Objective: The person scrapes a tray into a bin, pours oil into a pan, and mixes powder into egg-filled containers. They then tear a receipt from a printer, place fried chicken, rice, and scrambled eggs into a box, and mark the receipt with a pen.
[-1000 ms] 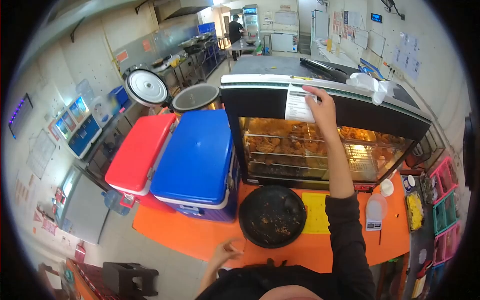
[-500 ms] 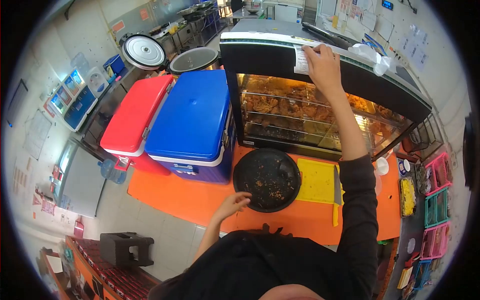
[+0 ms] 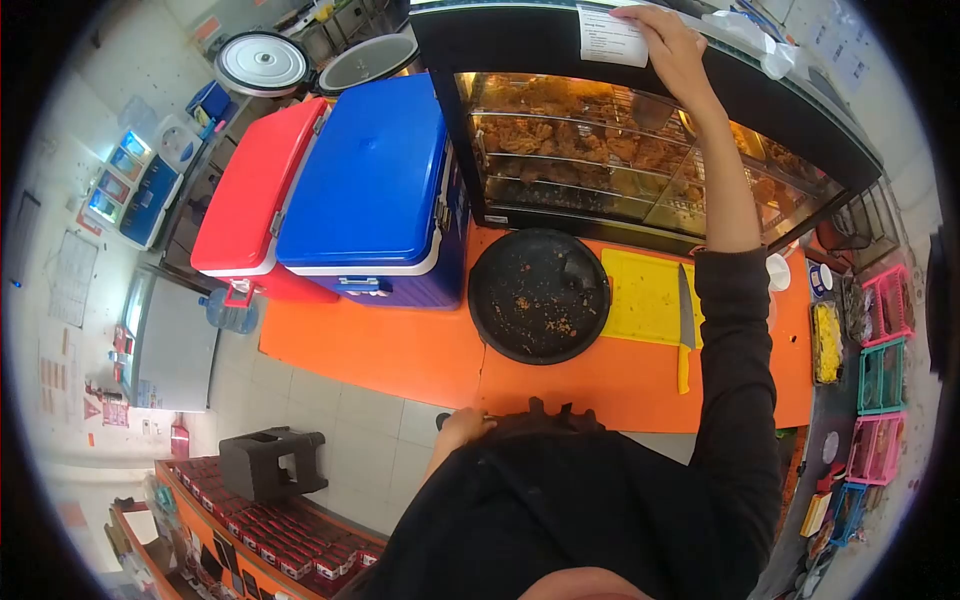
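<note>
My right hand [image 3: 672, 50] is raised to the top edge of the black display case [image 3: 530, 40], its fingers pinching the edge of a white printed paper slip [image 3: 612, 38]. Fried food pieces [image 3: 545, 138] show behind the glass. My left hand [image 3: 462, 428] is low beside my body at the front edge of the orange table [image 3: 400, 350]; its fingertips are partly hidden against the dark clothing. A round black tray [image 3: 540, 297] with crumbs lies in front of the case. Beside it are a yellow cutting board [image 3: 640, 295] and a knife with a yellow handle [image 3: 684, 370].
A blue cooler [image 3: 365, 180] and a red cooler [image 3: 250, 200] stand at the left of the table. Stacked coloured baskets [image 3: 882, 350] are at the right, near a tray of yellow food [image 3: 826, 343]. A dark stool [image 3: 272, 464] stands on the floor.
My left hand has moved from beside the black tray down towards my body. The paper slip shows more fully beside my right hand. The camera view has tilted lower.
</note>
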`<state>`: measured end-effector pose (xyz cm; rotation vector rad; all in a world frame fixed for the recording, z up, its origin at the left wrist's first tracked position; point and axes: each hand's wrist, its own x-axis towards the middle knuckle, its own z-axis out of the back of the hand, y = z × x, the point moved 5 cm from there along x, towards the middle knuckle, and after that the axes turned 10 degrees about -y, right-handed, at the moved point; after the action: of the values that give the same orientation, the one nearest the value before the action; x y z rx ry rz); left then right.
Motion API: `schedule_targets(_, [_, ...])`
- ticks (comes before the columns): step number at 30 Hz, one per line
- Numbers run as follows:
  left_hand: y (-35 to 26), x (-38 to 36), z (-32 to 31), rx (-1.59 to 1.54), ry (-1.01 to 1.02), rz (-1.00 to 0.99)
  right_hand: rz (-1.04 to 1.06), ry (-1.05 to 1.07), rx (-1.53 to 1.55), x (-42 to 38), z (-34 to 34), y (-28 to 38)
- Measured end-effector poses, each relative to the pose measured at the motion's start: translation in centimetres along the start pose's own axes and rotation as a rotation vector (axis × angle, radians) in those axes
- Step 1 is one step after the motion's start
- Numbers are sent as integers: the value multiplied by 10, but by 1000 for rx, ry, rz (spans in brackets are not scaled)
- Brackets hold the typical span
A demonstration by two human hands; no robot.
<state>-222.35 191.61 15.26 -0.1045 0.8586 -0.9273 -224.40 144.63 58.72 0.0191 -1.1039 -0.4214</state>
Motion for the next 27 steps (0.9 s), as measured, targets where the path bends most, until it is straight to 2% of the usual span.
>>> schedule_targets(2, [0, -13, 0, 39, 43, 33, -4, -7, 13, -2, 1, 1])
schedule_targets(4, [-7, -31, 1, 26, 150, 271, -5, -16, 23, -2, 2, 3])
schedule_targets(5, [-2, -27, -7, 32, 146, 271, 22, -33, 6, -3, 2, 6])
schedule_targets(7, [11, -19, -32, 50, 290, 314, 47, -47, -11, -5, 2, 9])
schedule_targets(10, [21, -16, -51, 44, 319, 349, 39, -49, 37, -8, 3, 8])
schedule_targets(14, [40, -19, -75, 11, 286, 312, 140, -68, 60, -10, 5, 2])
schedule_targets(16, [41, -32, -82, -181, 319, 330, 172, -76, 83, -10, 5, 3])
schedule_targets(17, [47, -35, -87, -182, 314, 332, 212, -118, 54, -11, 6, 6])
schedule_targets(19, [54, -52, -105, -445, 380, 468, 247, -151, 31, -17, 7, 9])
schedule_targets(20, [54, -59, -110, -446, 383, 472, 179, -207, 203, -17, 10, 5])
schedule_targets(22, [47, -82, -109, -638, 289, 586, 39, -347, 457, -26, 12, -12])
schedule_targets(24, [46, -94, -124, -736, 242, 593, 44, -580, 311, -51, 38, -18])
schedule_targets(26, [53, -109, -140, -765, 221, 577, -199, -520, 505, -103, 68, 12])
schedule_targets(27, [56, -114, -148, -767, 217, 570, -249, -501, 477, -136, 78, 26])
